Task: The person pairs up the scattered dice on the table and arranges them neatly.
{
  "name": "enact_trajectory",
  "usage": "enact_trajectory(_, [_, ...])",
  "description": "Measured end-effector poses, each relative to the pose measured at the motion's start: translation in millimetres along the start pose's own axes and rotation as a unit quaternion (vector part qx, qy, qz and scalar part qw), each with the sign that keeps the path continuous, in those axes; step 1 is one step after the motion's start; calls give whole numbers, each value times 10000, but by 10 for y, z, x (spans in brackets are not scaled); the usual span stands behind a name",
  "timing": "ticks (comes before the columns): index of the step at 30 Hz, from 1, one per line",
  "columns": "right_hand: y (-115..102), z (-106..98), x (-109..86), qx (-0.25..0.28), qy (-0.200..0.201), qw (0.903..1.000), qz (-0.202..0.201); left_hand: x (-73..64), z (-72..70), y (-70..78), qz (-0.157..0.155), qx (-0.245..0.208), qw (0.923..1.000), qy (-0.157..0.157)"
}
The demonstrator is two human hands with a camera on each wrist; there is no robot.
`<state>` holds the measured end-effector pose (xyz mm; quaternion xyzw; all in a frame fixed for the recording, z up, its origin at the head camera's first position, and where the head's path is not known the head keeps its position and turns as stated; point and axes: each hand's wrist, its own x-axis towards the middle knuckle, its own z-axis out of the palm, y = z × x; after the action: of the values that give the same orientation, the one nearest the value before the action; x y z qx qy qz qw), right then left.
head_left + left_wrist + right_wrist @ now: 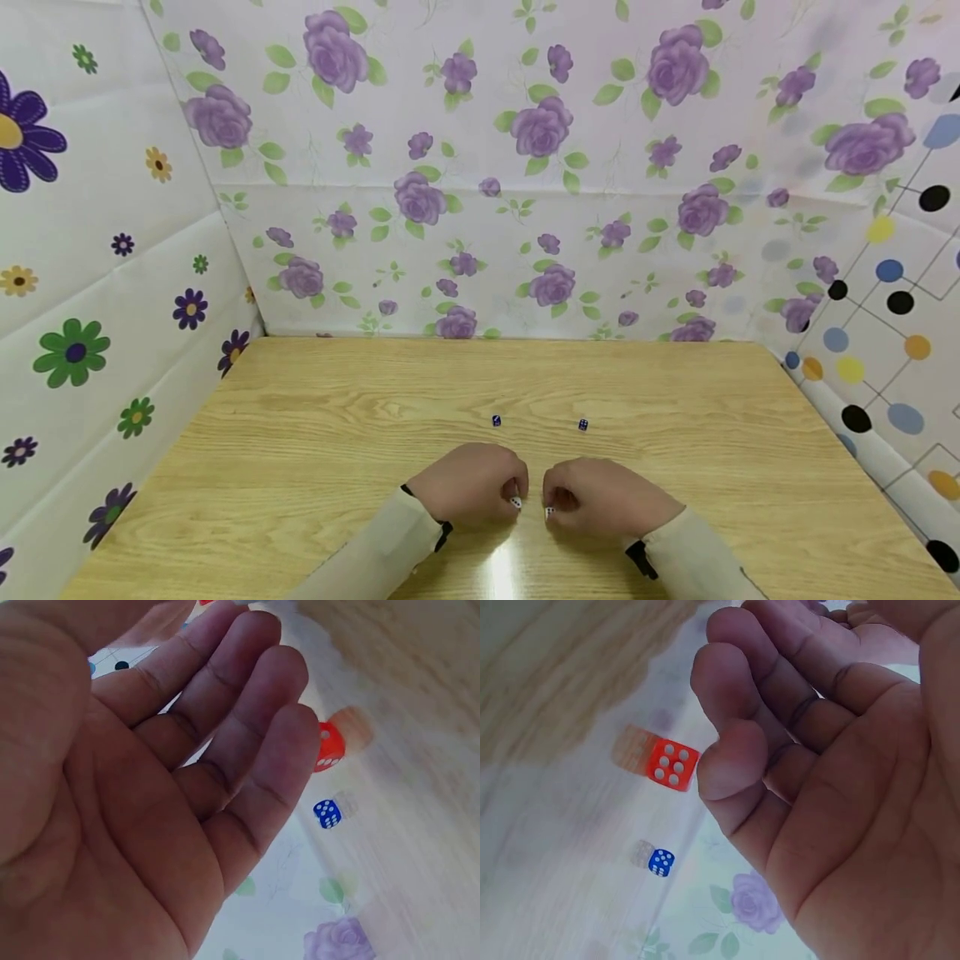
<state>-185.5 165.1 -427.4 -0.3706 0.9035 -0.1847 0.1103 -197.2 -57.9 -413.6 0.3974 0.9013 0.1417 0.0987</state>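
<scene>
In the head view my left hand [474, 486] pinches a small white die [516, 502] with dark pips between thumb and fingers. Close beside it, my right hand [600, 500] pinches another white die [550, 512]. Both thumbs point inward, and a narrow gap separates the hands. The left wrist view has a red die [328, 748] on the table right at a fingertip. Past the fingertips in the right wrist view sits a second red die [675, 763]. The hands hide both red dice from the head view, and the wrist views leave out the pinches.
Two blue dice lie on the wooden table [337, 400] beyond the hands, one blue die [497, 421] ahead of the left hand and another blue die [583, 425] ahead of the right. A flowered back wall [480, 242] and patterned side sheets border the table.
</scene>
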Motion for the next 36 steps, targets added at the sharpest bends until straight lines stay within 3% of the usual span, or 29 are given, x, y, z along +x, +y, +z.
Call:
enact_trajectory(7, [-4, -19, -28, 31, 16, 10000, -18, -31, -32, -19, -196, -109, 9997, 102])
enact_trajectory(22, [-3, 9, 1, -130, 124, 9998, 26, 6, 16, -46, -21, 280, 9995, 113])
enact_trajectory(36, [-5, 15, 4, -187, 221, 9996, -40, -10, -16, -16, -67, 222, 9996, 138])
